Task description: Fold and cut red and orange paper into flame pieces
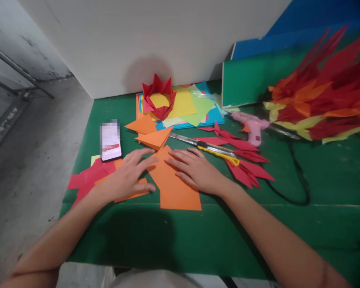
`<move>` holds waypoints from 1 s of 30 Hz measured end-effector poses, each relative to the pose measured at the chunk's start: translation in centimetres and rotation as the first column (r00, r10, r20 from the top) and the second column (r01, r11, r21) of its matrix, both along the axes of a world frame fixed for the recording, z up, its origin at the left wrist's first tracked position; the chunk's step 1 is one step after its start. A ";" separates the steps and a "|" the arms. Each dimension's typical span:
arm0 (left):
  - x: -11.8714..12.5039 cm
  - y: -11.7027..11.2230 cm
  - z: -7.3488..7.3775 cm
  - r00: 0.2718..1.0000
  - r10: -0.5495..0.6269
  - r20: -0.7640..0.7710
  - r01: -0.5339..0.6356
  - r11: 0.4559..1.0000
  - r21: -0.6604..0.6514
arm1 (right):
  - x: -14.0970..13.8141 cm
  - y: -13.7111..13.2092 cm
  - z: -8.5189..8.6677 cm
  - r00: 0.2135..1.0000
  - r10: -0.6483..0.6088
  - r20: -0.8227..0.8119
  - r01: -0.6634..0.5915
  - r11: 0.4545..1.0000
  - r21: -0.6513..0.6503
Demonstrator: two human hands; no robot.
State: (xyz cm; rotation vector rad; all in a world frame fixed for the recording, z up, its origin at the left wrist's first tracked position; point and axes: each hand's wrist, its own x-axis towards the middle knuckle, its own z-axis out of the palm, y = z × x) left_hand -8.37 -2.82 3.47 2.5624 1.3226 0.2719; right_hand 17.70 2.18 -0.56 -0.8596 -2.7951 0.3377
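An orange paper sheet (175, 190) lies on the green table (318, 224) in front of me, partly folded to a point at its far end. My left hand (129, 176) rests flat on its left side, fingers spread and stretched out. My right hand (195, 170) lies flat on its right side, fingers extended toward the fold. Neither hand grips anything.
A phone (110, 141) lies at the left. Folded orange pieces (151, 132), red scraps (88, 178), a utility knife (207, 147), a pink glue gun (253, 127) with black cord, a red paper crown (159, 96) on coloured sheets, red spiky pieces (247, 166), and a large paper flame (324, 96) surround it.
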 end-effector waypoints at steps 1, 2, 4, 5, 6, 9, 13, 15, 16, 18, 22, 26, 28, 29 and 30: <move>-0.3 -1.0 -0.1 0.997 -0.029 -0.064 0.026 0.999 -0.048 | 0.0 0.0 -0.1 1.000 -0.002 0.000 0.002 1.000 -0.001; -0.6 -1.9 -0.3 0.993 -0.029 -0.117 0.022 0.998 -0.061 | 0.0 0.0 -0.1 1.000 -0.005 -0.001 0.005 1.000 -0.002; -1.3 -3.3 -1.1 0.981 -0.001 -0.196 -0.012 0.998 -0.061 | 0.0 0.0 -0.2 1.000 -0.003 -0.006 0.003 1.000 -0.003; -1.7 -3.9 -1.5 0.976 0.012 -0.218 -0.026 0.998 -0.061 | 0.0 0.0 -0.3 1.000 -0.001 -0.011 0.001 1.000 -0.003; -1.9 -4.3 -1.9 0.973 0.021 -0.230 -0.034 0.998 -0.055 | 0.0 0.0 -0.3 1.000 0.000 -0.015 0.000 1.000 -0.004; -2.5 -5.1 -2.7 0.974 0.048 -0.222 -0.057 0.998 -0.035 | 0.2 0.0 -0.4 1.000 -0.005 -0.021 0.004 1.000 -0.011; -3.2 -5.2 -2.7 0.978 0.161 -0.135 -0.168 0.985 -0.042 | 0.2 0.1 -0.4 0.999 -0.011 -0.047 0.010 1.000 -0.030; -3.3 -5.0 -2.5 0.970 0.223 -0.093 -0.227 0.973 -0.037 | 0.3 0.1 -0.3 0.997 -0.002 -0.081 -0.001 0.999 -0.042; -3.2 -4.9 -2.3 0.967 0.243 -0.070 -0.246 0.969 -0.031 | 0.3 0.2 -0.3 0.994 0.006 -0.108 -0.011 0.999 -0.048; -2.7 -4.6 -1.7 0.965 0.263 -0.006 -0.263 0.965 -0.024 | 0.4 0.3 -0.3 0.984 0.017 -0.179 -0.027 0.998 -0.057; -0.2 -3.8 -1.0 0.912 0.356 0.203 -0.340 0.934 -0.110 | 1.0 0.3 -0.3 0.934 -0.035 -0.356 0.001 0.995 -0.096; 2.8 -2.1 -1.4 0.744 0.464 0.480 -0.266 0.865 -0.425 | 1.5 -0.1 0.1 0.865 -0.143 -0.481 0.025 0.970 -0.243; 4.1 -1.1 -1.7 0.561 0.534 0.632 -0.134 0.812 -0.568 | 1.7 -0.3 0.2 0.821 -0.240 -0.519 0.025 0.922 -0.387; 4.6 -0.7 -1.8 0.444 0.571 0.691 -0.068 0.790 -0.609 | 1.8 -0.4 0.3 0.793 -0.290 -0.536 0.011 0.886 -0.464; 5.0 -0.2 -1.9 0.342 0.613 0.712 -0.020 0.762 -0.647 | 1.8 -0.4 0.3 0.761 -0.337 -0.554 -0.011 0.847 -0.531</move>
